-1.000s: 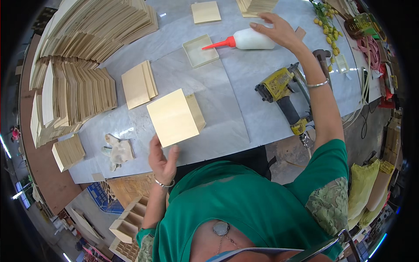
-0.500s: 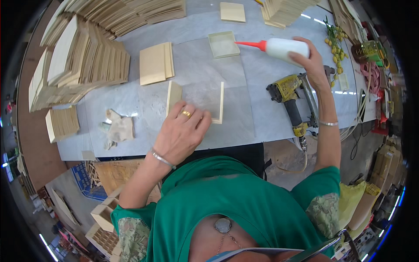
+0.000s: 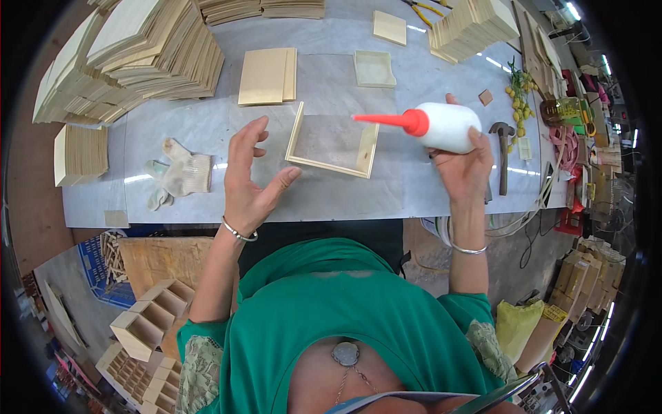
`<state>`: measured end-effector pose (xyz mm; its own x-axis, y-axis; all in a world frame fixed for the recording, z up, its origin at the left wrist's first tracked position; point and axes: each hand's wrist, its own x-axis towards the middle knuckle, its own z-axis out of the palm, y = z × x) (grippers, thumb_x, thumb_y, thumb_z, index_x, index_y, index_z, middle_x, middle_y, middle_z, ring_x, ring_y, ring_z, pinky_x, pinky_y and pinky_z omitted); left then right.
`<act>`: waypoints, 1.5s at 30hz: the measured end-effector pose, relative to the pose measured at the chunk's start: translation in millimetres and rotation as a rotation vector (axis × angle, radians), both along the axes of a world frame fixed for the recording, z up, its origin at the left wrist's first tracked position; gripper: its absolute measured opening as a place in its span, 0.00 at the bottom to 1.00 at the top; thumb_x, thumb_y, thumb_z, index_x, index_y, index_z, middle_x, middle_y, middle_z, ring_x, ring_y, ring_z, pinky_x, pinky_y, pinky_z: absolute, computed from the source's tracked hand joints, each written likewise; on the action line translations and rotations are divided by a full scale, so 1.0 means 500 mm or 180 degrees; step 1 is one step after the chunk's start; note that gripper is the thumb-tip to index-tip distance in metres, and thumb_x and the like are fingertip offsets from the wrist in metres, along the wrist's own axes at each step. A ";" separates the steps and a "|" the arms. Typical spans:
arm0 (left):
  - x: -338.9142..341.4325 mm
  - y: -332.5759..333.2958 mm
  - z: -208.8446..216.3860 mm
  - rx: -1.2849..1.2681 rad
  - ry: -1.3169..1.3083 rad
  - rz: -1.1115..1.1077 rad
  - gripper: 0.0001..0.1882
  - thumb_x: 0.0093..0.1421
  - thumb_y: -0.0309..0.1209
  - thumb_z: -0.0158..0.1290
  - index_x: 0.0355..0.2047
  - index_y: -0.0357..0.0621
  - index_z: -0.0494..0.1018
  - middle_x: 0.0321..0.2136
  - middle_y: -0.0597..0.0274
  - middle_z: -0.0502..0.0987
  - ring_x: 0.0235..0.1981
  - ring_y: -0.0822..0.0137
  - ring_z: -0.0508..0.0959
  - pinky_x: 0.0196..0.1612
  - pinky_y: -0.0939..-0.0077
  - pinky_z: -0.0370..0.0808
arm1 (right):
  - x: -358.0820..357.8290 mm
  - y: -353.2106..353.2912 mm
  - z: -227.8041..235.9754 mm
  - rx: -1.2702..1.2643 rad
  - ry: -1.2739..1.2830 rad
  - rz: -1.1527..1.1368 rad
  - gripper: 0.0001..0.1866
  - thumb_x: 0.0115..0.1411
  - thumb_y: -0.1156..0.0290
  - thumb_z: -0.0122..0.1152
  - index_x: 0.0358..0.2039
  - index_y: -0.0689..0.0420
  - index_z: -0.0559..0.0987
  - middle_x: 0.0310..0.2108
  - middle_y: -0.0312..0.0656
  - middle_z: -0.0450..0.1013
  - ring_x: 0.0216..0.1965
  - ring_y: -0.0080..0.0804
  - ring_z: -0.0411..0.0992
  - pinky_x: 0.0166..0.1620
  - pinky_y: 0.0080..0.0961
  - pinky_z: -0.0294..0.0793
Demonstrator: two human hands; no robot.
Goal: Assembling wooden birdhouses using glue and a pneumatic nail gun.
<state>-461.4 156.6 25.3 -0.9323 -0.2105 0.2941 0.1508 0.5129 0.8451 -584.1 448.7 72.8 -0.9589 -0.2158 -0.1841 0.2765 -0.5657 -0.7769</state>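
Note:
My right hand [image 3: 463, 165] is closed round a white squeeze bottle [image 3: 452, 128] with a long red nozzle. The bottle lies on its side in the air, its tip pointing left over the right wall of a three-sided wooden frame [image 3: 327, 168]. That frame rests on the table with its open side away from me. Just left of it, my left hand [image 3: 249, 169] is open and holds nothing, thumb and fingers spread. Farther back are a shallow pale tray [image 3: 375, 70] and flat wooden panels [image 3: 265, 76].
Tall stacks of thin boards [image 3: 162, 52] fill the far left, with a smaller stack [image 3: 81, 155] nearer. Cloth gloves [image 3: 181, 171] lie left of my hand. On the right are a hammer [image 3: 504, 159], a small wooden block [image 3: 485, 97] and yellow fruit on stems [image 3: 518, 96].
My left hand has let go of the frame and spread open to its left. The bottle has come nearer to me in my right hand. The yellow nail gun no longer shows.

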 end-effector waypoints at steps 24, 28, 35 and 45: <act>0.004 0.039 -0.093 0.0599 -0.0271 -0.0358 0.34 0.45 0.29 0.68 0.53 0.38 0.68 0.36 0.63 0.71 0.35 0.72 0.72 0.35 0.81 0.71 | 0.036 -0.047 -0.011 0.1288 0.0606 0.0277 0.37 0.47 0.61 0.73 0.56 0.61 0.68 0.48 0.41 0.67 0.48 0.29 0.67 0.52 0.28 0.68; 0.004 0.038 -0.096 0.0659 -0.0297 -0.0356 0.35 0.44 0.28 0.68 0.53 0.38 0.68 0.36 0.63 0.71 0.35 0.72 0.72 0.35 0.81 0.71 | 0.037 -0.049 -0.005 0.1548 0.0951 0.0203 0.39 0.46 0.59 0.74 0.55 0.61 0.68 0.50 0.41 0.66 0.47 0.28 0.67 0.51 0.27 0.69; 0.004 0.036 -0.097 0.0601 -0.0264 -0.0347 0.36 0.43 0.31 0.68 0.54 0.42 0.68 0.37 0.61 0.72 0.33 0.69 0.73 0.33 0.79 0.73 | 0.034 -0.044 -0.001 0.1765 0.1404 0.0479 0.38 0.46 0.60 0.73 0.54 0.61 0.67 0.43 0.46 0.72 0.44 0.31 0.72 0.49 0.28 0.71; 0.005 0.036 -0.091 0.0721 -0.0413 -0.0371 0.34 0.44 0.28 0.68 0.52 0.39 0.68 0.37 0.64 0.70 0.35 0.72 0.72 0.36 0.81 0.72 | 0.029 -0.052 0.003 0.1731 0.1746 0.0603 0.36 0.47 0.63 0.73 0.53 0.62 0.66 0.41 0.47 0.73 0.44 0.32 0.72 0.49 0.27 0.71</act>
